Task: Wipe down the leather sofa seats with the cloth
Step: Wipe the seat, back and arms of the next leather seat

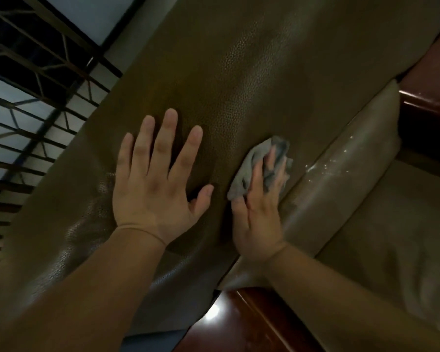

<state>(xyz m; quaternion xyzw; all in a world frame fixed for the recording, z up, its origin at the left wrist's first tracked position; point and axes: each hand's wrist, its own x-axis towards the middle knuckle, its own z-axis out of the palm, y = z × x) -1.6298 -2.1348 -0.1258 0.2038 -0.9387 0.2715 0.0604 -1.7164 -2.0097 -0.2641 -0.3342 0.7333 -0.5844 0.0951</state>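
A person leans over a brown leather sofa, seen from above at a tilt. The left hand (158, 184) lies flat on the large seat cushion (239, 80), fingers straight and spread, holding nothing; it seems to brace the body and keep the leather taut. Just beside it, the right hand (259, 212) presses a grey cloth (252, 166) onto the same cushion. Its fingers lie over the bunched cloth, slightly blurred, and the grip looks like flat pressing more than a clasp. The cloth sits at the cushion's edge, right by the seam where a paler, rounded cushion (341, 174) begins. That paler cushion shows shiny wet streaks (323, 166) near the cloth. Beyond the hands the big cushion offers broad open leather for sweeping. Glossy reddish wooden frame (239, 323) borders the sofa below, and a dark lattice screen (36, 85) stands to the left.
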